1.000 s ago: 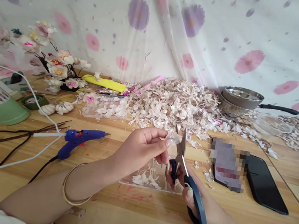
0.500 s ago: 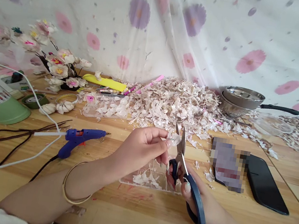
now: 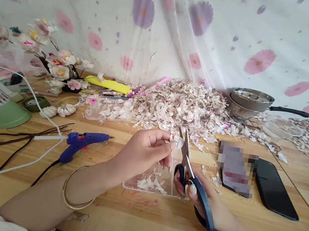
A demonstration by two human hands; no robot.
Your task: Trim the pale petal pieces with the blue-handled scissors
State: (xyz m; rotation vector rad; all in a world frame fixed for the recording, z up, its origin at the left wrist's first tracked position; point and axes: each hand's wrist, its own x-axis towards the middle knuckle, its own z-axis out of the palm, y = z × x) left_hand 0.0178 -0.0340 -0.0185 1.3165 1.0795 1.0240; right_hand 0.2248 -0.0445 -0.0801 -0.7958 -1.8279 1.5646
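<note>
My left hand (image 3: 153, 149) pinches a thin, papery whitish piece (image 3: 179, 142), which looks like garlic skin, between thumb and fingers. My right hand (image 3: 197, 191) grips dark-blue-handled scissors (image 3: 202, 201), fingers through the loops. The scissor blades point up and away, slightly parted, right beside the piece; whether they touch it I cannot tell. Beneath both hands sits a clear plastic tray (image 3: 130, 186) with whitish scraps (image 3: 152, 183) in it, partly hidden by my left hand. Behind the hands rises a large heap of papery skins (image 3: 180, 104).
A blue glue gun (image 3: 77, 144) with a cord lies left of my forearm. Handmade flowers (image 3: 60, 71) and garlic bulbs (image 3: 65, 110) stand farther back. Stacked metal bowls (image 3: 244, 107) are at the back right; a black phone (image 3: 277, 189) lies at right. A second clear tray (image 3: 109, 109) holds petals.
The scissors have shifted slightly left and tilted, with their blades a little closer together. My left hand stays nearly in place, still pinching the papery piece.
</note>
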